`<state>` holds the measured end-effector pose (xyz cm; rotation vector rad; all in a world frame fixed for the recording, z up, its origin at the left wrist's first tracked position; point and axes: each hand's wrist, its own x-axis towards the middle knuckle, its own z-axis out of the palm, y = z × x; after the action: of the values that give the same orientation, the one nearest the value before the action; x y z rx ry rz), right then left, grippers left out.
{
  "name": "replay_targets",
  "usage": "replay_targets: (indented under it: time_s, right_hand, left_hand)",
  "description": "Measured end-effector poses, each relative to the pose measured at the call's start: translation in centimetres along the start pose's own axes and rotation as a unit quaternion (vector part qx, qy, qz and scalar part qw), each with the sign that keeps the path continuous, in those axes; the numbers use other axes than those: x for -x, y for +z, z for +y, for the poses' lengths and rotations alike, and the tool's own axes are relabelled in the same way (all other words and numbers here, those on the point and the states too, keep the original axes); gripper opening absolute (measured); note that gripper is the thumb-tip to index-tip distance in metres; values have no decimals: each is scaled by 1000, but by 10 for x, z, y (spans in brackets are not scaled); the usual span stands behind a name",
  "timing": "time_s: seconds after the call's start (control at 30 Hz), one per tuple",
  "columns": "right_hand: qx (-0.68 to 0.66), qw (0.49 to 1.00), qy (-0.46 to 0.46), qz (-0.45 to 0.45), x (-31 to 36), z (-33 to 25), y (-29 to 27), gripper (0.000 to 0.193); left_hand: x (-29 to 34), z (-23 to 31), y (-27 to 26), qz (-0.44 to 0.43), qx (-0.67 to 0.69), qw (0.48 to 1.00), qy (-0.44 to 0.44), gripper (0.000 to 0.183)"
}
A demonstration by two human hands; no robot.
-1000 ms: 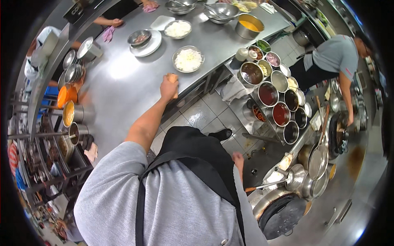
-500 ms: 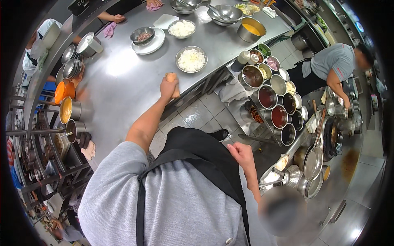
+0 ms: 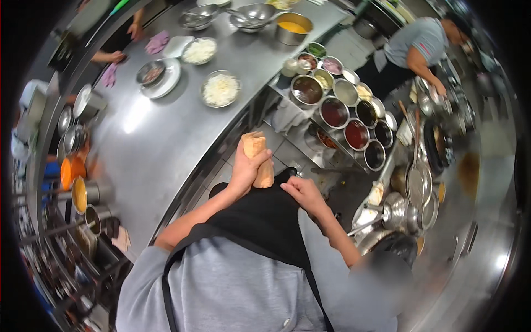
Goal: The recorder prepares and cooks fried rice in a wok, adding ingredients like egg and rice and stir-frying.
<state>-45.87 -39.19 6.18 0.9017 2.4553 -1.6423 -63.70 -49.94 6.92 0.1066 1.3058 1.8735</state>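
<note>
My left hand [image 3: 247,169] is wrapped round a tan, roll-shaped bundle [image 3: 262,166] that looks like a folded cloth. Both are in front of my black apron [image 3: 249,213], off the counter's edge. To the right, my right hand [image 3: 305,193] is curled into a loose fist beside the apron, and nothing shows in it. A bowl of white rice [image 3: 220,88] stands on the steel counter [image 3: 160,133], beyond my left hand. Behind it are a second rice bowl [image 3: 199,51] and a white plate [image 3: 170,77] bearing a small metal bowl of chopped, reddish food [image 3: 150,73].
Ahead to the right, a cart carries several pots of sauces [image 3: 335,112]. A co-worker [image 3: 412,47] stands by the stove, where long-handled strainers [image 3: 418,185] lie. Another person's hand [image 3: 115,56] is over the counter's far left side. An orange container [image 3: 72,171] stands at left.
My left hand has come back from the counter's edge toward my body, still holding the tan bundle. My right hand has moved inward and forward. The whole view has turned to the right.
</note>
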Motion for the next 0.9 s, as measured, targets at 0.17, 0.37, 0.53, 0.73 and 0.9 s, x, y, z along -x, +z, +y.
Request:
replay_targets:
  time_s: [0.17,0.37,0.53,0.73,0.9]
  right_hand:
    - [69,992,-101,-6,-30,-1,-7,30]
    - [53,991,-109,-46,-41,-15,-3,28]
    - [-102,992,-44,-53,-42,23,-22,22]
    - [-145,982,39,116,-52,67,-99,12]
    - [-197,967,66,145,-101,100,-167,13]
  left_hand:
    - [-1,23,12,-15,-51,998,27,39]
    - [-11,17,-22,30,19,999,-40,32]
    - [-117,-37,-105,123,175,967,-135,36]
    - [-234,-59,-146,323,216,917,-87,60]
    - [-272,-77,-188,320,253,911,-49,38]
